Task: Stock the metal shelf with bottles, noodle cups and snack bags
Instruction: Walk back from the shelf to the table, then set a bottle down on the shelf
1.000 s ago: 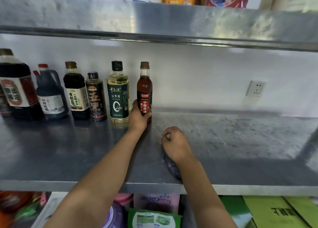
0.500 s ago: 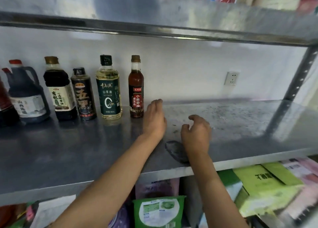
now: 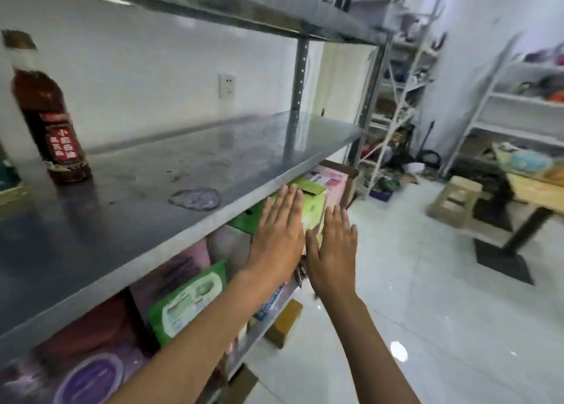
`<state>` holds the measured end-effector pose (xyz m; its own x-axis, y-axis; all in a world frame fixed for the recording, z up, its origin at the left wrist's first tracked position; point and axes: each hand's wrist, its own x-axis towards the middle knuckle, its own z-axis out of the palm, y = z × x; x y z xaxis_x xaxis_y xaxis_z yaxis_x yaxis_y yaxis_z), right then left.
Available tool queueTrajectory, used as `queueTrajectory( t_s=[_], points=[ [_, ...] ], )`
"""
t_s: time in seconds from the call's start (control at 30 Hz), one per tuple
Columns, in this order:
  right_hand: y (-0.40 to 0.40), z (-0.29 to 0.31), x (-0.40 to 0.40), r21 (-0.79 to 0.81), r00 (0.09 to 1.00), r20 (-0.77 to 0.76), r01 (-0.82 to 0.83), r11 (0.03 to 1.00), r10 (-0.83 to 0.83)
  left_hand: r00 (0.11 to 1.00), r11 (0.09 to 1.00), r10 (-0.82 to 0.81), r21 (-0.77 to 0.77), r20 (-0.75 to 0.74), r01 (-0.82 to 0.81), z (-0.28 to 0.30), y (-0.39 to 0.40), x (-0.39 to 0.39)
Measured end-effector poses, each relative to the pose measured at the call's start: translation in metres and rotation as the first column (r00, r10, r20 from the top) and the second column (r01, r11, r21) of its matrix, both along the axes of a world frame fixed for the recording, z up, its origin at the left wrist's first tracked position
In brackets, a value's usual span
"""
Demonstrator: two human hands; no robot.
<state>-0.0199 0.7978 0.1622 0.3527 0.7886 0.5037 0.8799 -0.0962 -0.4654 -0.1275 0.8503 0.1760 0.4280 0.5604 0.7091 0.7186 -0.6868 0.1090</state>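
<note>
The metal shelf (image 3: 213, 165) runs from the left foreground toward the right. A brown bottle with a red label (image 3: 50, 119) stands on it at the far left, upright. My left hand (image 3: 279, 232) and my right hand (image 3: 334, 245) are side by side in front of the shelf's front edge, fingers straight and spread, holding nothing. Both hover before the green packs (image 3: 308, 205) on the level below; I cannot tell whether they touch them.
Wet-wipe packs (image 3: 189, 300) and pink packages (image 3: 331, 179) fill the lower level. A shelf post (image 3: 297, 77) stands at the back right. White floor opens to the right, with a wooden stool (image 3: 454, 196), a table (image 3: 537, 190) and further racks (image 3: 396, 98).
My left hand has let go of the brown bottle and both hands have drawn back off the shelf. The view has swung right, so the other bottles are out of sight.
</note>
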Motion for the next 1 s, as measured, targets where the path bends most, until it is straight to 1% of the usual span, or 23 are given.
queueTrajectory(
  t_s=[0.1, 0.23, 0.33, 0.4, 0.5, 0.57, 0.7, 0.77, 0.83, 0.9, 0.97, 1.0],
  points=[
    [-0.068, -0.004, 0.035, -0.017, 0.99, 0.04, 0.135, 0.991, -0.134, 0.989, 0.989, -0.145, -0.021, -0.024, 0.144, -0.012, -0.04, 0.043],
    [-0.163, -0.012, 0.074, -0.052, 0.936, 0.065, 0.348, 0.936, -0.345, 0.942, 0.945, -0.327, -0.044, -0.075, 0.324, -0.021, -0.108, 0.099],
    [-0.237, -0.019, 0.099, -0.056, 0.87, 0.065, 0.493, 0.868, -0.489, 0.877, 0.886, -0.463, -0.094, -0.127, 0.454, -0.026, -0.171, 0.142],
    [-0.284, -0.022, 0.112, -0.073, 0.826, 0.062, 0.563, 0.823, -0.56, 0.835, 0.852, -0.523, -0.129, -0.173, 0.507, -0.032, -0.212, 0.165],
    [-0.365, -0.034, 0.128, -0.11, 0.738, 0.049, 0.673, 0.731, -0.673, 0.733, 0.772, -0.634, -0.154, -0.245, 0.616, -0.044, -0.275, 0.198],
    [-0.414, -0.045, 0.134, -0.137, 0.681, 0.016, 0.727, 0.673, -0.732, 0.677, 0.717, -0.695, -0.156, -0.242, 0.68, -0.054, -0.316, 0.218],
    [-0.524, -0.071, 0.147, -0.179, 0.513, -0.063, 0.838, 0.515, -0.856, 0.513, 0.567, -0.819, -0.216, -0.258, 0.795, -0.07, -0.417, 0.258],
    [-0.576, -0.084, 0.15, -0.21, 0.406, -0.116, 0.882, 0.421, -0.907, 0.445, 0.517, -0.848, -0.264, -0.289, 0.814, -0.077, -0.468, 0.273],
    [-0.631, -0.095, 0.15, -0.202, 0.307, -0.172, 0.919, 0.339, -0.936, 0.37, 0.455, -0.882, -0.321, -0.291, 0.831, -0.082, -0.523, 0.287],
    [-0.681, -0.107, 0.15, -0.22, 0.184, -0.252, 0.945, 0.242, -0.95, 0.284, 0.378, -0.917, -0.385, -0.28, 0.842, -0.082, -0.577, 0.296],
    [-0.729, -0.119, 0.152, -0.275, 0.035, -0.323, 0.953, 0.129, -0.946, 0.188, 0.303, -0.939, -0.439, -0.286, 0.846, -0.084, -0.631, 0.302],
    [-0.752, -0.127, 0.155, -0.286, -0.037, -0.36, 0.956, 0.072, -0.932, 0.156, 0.274, -0.948, -0.461, -0.277, 0.844, -0.087, -0.656, 0.305]
  ],
)
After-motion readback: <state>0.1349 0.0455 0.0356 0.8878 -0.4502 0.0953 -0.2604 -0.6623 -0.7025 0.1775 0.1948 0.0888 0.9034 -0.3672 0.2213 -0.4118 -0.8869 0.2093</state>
